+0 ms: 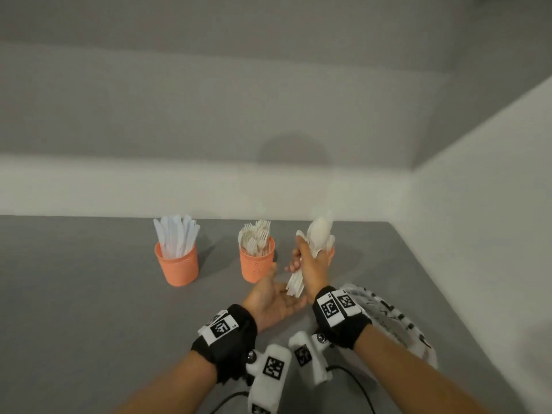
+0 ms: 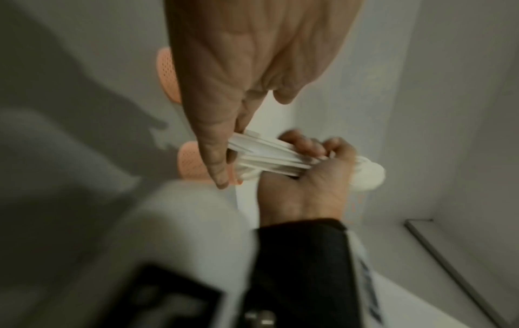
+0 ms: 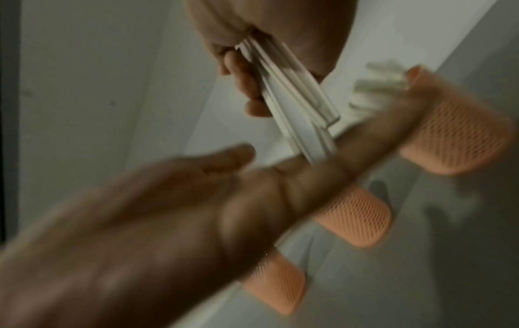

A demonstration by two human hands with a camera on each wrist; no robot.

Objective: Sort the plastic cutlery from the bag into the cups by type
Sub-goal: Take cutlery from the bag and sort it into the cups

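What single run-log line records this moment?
right hand: grips spoon bundle | left hand: open under handle ends | knives cup, forks cup: filled | next, likely: spoons to third cup

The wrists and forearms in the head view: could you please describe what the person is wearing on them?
Both forearms are bare. Each wrist carries a black band, the left wrist band and the right wrist band, with white patches printed with black square codes. White camera housings with similar codes and thin black cables hang beneath them.
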